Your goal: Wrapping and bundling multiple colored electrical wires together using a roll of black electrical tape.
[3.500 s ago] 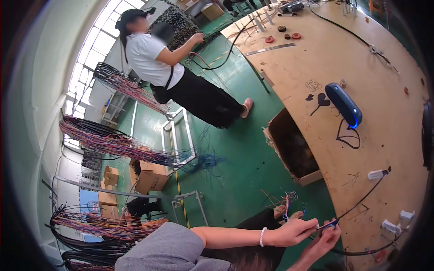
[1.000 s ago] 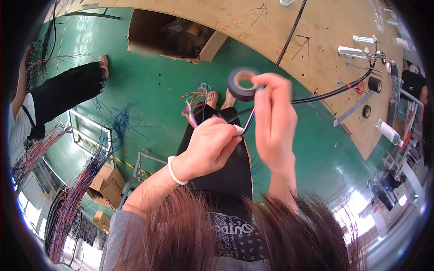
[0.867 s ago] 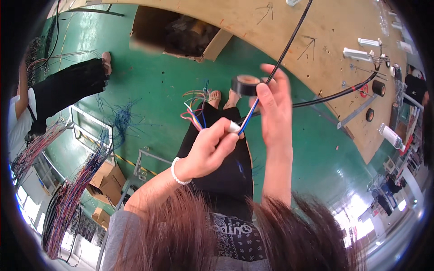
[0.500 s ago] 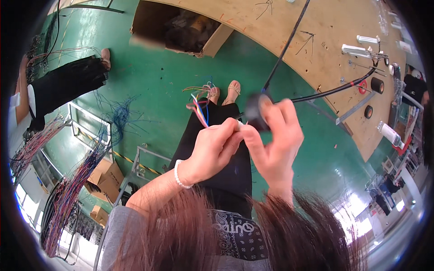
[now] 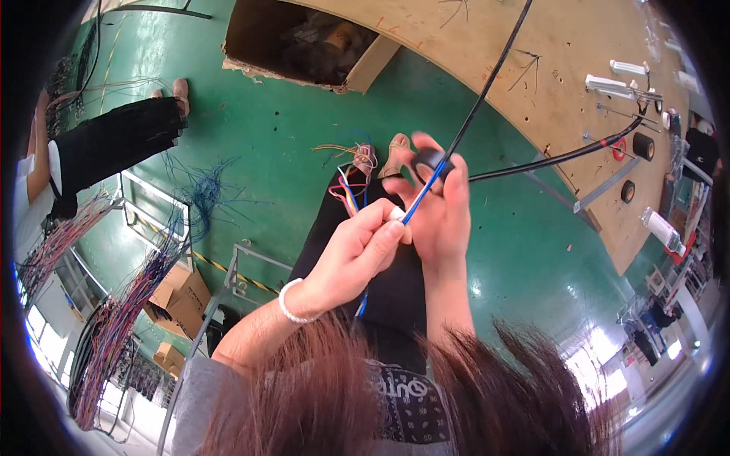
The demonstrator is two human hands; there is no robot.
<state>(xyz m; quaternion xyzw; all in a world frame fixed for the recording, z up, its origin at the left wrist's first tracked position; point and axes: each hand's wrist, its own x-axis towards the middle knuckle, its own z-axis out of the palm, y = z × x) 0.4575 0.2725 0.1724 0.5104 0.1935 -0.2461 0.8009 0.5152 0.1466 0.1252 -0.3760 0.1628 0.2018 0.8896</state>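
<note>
Nearest, along the lower edge, long strands of hair (image 5: 296, 387) beside a grey sleeve (image 5: 201, 395). Beyond that, in the left hand (image 5: 359, 247), with a white beaded bracelet (image 5: 293, 302) at the wrist: a pinch, thumb against index finger, on a blue-and-white wire pair (image 5: 423, 191); at the fingertip, a small white piece (image 5: 396, 215), on finger or on wires, cannot tell which. In the right hand (image 5: 441, 220): a black tape roll (image 5: 432, 157), held among half-curled, blurred fingers with the palm turned up; cannot tell how tightly. From the left pinch to the roll: just beyond and to the right, with the wire pair crossing on the camera side of it; touching or slightly apart, cannot tell. Nearer to the roll, the right hand. Along the wire pair's long axis: a straight slant from the pinch, away from the body and rightward, in line with a thin black cable (image 5: 490, 80) over the table. On the roll: a tilt, hollow core partly showing toward the left; exact angle lost in blur. Just beyond the left hand, loose coloured wire ends (image 5: 347, 190), pointing away from the body; below, sandalled feet (image 5: 397, 152) on a green floor (image 5: 251, 152). Out from behind the right hand, a thicker black cable (image 5: 563, 158), running right to white fixtures (image 5: 608, 86) on the wooden table (image 5: 570, 45). Past the feet, an open cardboard box (image 5: 372, 67); far left, a co-worker's black trousers (image 5: 118, 148).
</note>
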